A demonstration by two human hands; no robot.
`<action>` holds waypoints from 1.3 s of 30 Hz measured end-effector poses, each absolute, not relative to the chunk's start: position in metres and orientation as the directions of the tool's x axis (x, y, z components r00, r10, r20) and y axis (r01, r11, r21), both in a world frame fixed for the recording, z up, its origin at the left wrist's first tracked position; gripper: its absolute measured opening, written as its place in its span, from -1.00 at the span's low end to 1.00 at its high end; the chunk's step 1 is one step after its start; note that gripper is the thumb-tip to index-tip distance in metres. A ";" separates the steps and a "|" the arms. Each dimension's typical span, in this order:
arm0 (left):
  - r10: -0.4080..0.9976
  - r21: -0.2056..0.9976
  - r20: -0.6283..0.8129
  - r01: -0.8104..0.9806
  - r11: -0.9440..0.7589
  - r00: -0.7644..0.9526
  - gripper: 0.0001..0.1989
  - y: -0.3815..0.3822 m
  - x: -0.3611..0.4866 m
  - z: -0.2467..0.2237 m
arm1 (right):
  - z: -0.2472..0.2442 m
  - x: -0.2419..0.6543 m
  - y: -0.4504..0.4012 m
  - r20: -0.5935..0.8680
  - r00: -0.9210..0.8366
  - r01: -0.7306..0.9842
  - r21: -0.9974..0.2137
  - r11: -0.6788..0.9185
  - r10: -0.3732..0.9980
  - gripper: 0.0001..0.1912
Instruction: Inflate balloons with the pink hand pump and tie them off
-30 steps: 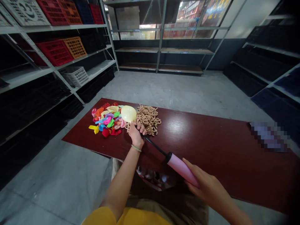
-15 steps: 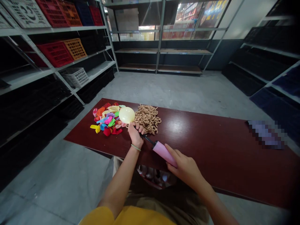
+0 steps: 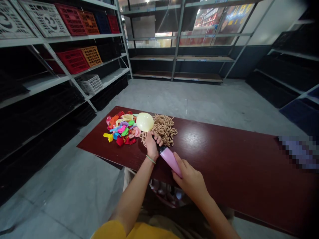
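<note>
The pale balloon point(image 3: 145, 122), above the desk point(image 3: 211, 149), seems light, soft and easy to burst, best held at its lower end, where the left hand point(image 3: 152, 142) clasps, while the right hand point(image 3: 188, 176) grips the pink pump point(image 3: 170, 161).

1. Our left hand point(image 3: 152, 143), a pale green bracelet point(image 3: 151, 159) at its wrist, closes around the black front end of a pink balloon pump point(image 3: 171, 162).
2. Our right hand point(image 3: 190, 181) grips the pump's pink barrel, slanting down towards us.
3. Just beyond our left hand we see an inflated pale yellow balloon point(image 3: 145, 122).
4. On the dark red table point(image 3: 214, 159) we have limp multicoloured balloons point(image 3: 123, 128) left of it and curled brown pieces point(image 3: 165, 126) piled to its right.
5. Past the table we see grey floor point(image 3: 199, 96), metal shelving point(image 3: 204, 59) and, leftward, plastic crates point(image 3: 74, 61).
</note>
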State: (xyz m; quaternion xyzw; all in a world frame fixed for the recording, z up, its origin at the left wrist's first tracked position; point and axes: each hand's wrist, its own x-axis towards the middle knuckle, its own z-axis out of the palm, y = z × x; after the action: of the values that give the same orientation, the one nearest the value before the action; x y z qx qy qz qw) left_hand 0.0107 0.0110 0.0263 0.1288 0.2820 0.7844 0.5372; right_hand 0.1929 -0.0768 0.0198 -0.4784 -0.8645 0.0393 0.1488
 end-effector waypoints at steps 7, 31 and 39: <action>0.906 0.572 -0.111 -0.771 -0.278 -0.409 -0.77 0.011 0.013 0.025 | 0.019 0.228 -0.096 0.231 -0.556 0.764 -0.237 0.600 0.799 -0.27; 0.862 0.550 -0.177 -0.774 -0.314 -0.475 -0.80 0.011 0.010 0.026 | 0.021 0.242 -0.093 0.233 -0.538 0.806 -0.140 0.575 0.810 -0.28; 0.921 0.560 -0.104 -0.787 -0.258 -0.376 -0.76 0.003 0.016 0.026 | 0.023 0.195 -0.081 0.245 -0.505 0.805 -0.213 0.554 0.828 -0.22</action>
State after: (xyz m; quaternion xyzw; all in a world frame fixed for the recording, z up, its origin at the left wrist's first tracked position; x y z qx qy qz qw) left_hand 0.0165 0.0034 0.0259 0.1227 0.2719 0.7836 0.5451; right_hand 0.1951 -0.0805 0.0233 -0.4710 -0.8666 0.0354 0.1607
